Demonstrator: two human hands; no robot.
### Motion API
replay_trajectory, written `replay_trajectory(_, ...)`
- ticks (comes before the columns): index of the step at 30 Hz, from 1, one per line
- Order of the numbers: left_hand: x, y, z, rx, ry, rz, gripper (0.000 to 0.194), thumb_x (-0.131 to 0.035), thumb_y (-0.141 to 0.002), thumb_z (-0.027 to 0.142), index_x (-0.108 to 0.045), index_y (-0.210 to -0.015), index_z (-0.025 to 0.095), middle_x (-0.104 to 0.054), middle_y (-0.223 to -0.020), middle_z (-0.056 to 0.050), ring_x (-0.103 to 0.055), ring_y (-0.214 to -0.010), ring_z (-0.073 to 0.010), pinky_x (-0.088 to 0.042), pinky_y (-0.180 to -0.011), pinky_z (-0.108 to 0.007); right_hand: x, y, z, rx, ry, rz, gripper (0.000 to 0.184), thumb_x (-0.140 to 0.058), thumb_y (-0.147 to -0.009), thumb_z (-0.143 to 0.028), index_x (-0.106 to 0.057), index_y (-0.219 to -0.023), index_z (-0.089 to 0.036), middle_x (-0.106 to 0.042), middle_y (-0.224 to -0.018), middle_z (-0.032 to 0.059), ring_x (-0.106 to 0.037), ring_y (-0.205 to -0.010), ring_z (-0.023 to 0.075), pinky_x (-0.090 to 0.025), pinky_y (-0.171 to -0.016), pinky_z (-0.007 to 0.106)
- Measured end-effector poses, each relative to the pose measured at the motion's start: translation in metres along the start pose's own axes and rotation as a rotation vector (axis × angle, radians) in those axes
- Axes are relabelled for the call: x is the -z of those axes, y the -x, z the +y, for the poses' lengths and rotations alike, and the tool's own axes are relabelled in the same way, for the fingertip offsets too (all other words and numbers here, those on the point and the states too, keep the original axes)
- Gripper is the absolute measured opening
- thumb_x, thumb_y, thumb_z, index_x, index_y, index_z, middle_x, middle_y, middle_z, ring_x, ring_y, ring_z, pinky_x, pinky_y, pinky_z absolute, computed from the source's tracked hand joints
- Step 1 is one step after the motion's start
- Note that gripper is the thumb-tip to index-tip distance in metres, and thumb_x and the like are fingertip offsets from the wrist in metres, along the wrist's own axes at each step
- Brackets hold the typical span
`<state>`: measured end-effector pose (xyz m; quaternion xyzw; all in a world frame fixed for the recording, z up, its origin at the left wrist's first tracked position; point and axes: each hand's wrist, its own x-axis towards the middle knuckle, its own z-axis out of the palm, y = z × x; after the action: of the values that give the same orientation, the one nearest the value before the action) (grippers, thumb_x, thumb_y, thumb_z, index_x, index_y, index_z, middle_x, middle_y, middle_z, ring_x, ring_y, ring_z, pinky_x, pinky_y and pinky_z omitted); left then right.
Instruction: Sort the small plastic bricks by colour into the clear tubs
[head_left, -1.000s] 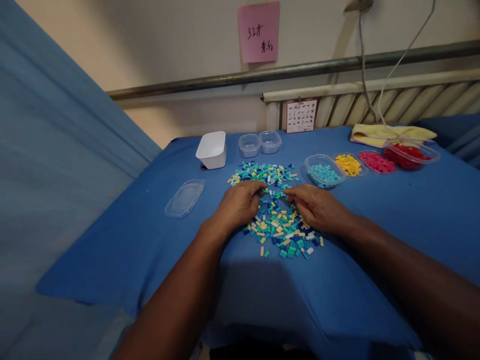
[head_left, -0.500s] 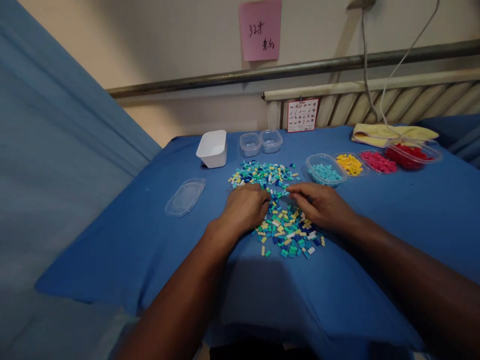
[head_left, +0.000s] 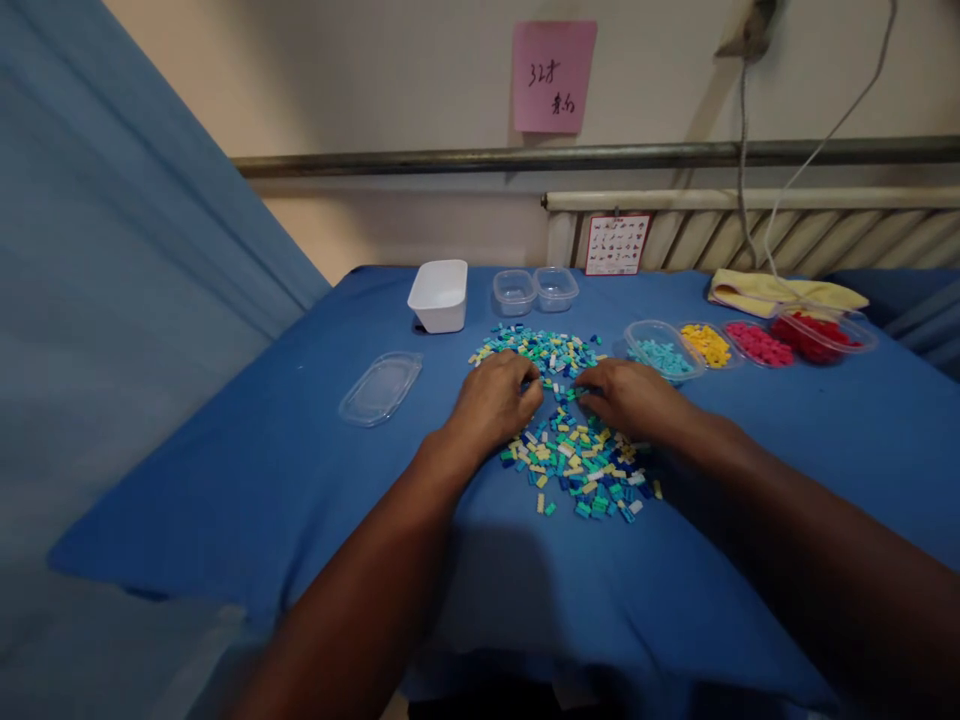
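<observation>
A heap of small bricks (head_left: pixel 574 460) in teal, dark blue, yellow and white is spread on the blue tablecloth (head_left: pixel 262 480). My left hand (head_left: pixel 495 402) rests palm down on the heap's left side, its fingers curled into the bricks. My right hand (head_left: pixel 634 398) lies on the right side, fingertips pinched together among the bricks near the middle. What either hand holds, if anything, is hidden under the fingers. The fingertips of both hands nearly meet.
A white tub (head_left: pixel 439 295) and two small clear tubs (head_left: pixel 535 289) stand behind the heap. A clear lid (head_left: pixel 380 388) lies at the left. Trays of cyan (head_left: pixel 663 354), yellow (head_left: pixel 706 343), pink (head_left: pixel 758 342) and red bricks (head_left: pixel 816 335) line the right, by a yellow cloth (head_left: pixel 784 292).
Both hands have crept a little farther up the heap and closer together. The camera has tilted, so the whole scene sits slightly lower and to the right.
</observation>
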<state>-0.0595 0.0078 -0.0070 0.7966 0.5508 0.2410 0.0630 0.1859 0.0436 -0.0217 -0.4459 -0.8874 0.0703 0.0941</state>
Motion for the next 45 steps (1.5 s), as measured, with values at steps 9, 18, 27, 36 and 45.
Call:
replay_trajectory(9, -0.015, 0.001, -0.003, -0.013, 0.042, 0.013, 0.012, -0.064, -0.100, 0.021, -0.076, -0.099, 0.020, -0.076, -0.105, -0.009, -0.069, -0.104, -0.0263, -0.056, -0.097, -0.041, 0.000, 0.003, -0.008, -0.018, 0.038, -0.006, 0.024, -0.061, -0.103, -0.022, -0.083, -0.111, -0.020, -0.080, -0.105, 0.0115, -0.074, -0.101, 0.0264, -0.051, -0.089, 0.033)
replay_trajectory(18, -0.022, 0.000, -0.006, -0.039, 0.157, 0.134, 0.007, -0.066, -0.099, 0.019, -0.073, -0.096, 0.020, -0.075, -0.101, -0.007, -0.069, -0.100, -0.0227, -0.054, -0.095, -0.038, 0.001, -0.001, -0.015, -0.047, 0.054, -0.031, 0.025, -0.059, -0.107, -0.024, -0.083, -0.107, -0.020, -0.079, -0.104, 0.0108, -0.073, -0.098, 0.0257, -0.049, -0.084, 0.032)
replay_trajectory(27, -0.024, -0.001, -0.011, 0.014, 0.247, 0.187, 0.006, -0.069, -0.098, 0.019, -0.075, -0.095, 0.020, -0.073, -0.097, -0.003, -0.069, -0.096, -0.0194, -0.053, -0.090, -0.033, 0.005, 0.005, -0.013, -0.116, 0.123, -0.035, 0.016, -0.059, -0.101, -0.021, -0.075, -0.101, -0.020, -0.082, -0.100, 0.0107, -0.074, -0.087, 0.0258, -0.043, -0.070, 0.033)
replay_trajectory(36, -0.025, -0.001, -0.011, -0.007, 0.289, 0.197, 0.006, -0.070, -0.097, 0.019, -0.075, -0.095, 0.020, -0.072, -0.095, -0.003, -0.068, -0.095, -0.0191, -0.052, -0.089, -0.033, 0.013, 0.012, -0.005, -0.137, 0.033, 0.097, 0.018, -0.063, -0.093, -0.020, -0.078, -0.102, -0.021, -0.082, -0.098, 0.0089, -0.074, -0.084, 0.0253, -0.047, -0.072, 0.034)
replay_trajectory(45, -0.026, -0.001, -0.010, -0.006, 0.279, 0.158, 0.007, -0.068, -0.097, 0.020, -0.073, -0.093, 0.021, -0.073, -0.097, -0.004, -0.069, -0.096, -0.0206, -0.054, -0.090, -0.035, 0.049, 0.032, 0.060, -0.335, 0.146, 0.470, 0.031, -0.062, -0.100, -0.032, -0.081, -0.120, -0.017, -0.081, -0.108, 0.0174, -0.074, -0.098, 0.0353, -0.056, -0.087, 0.047)
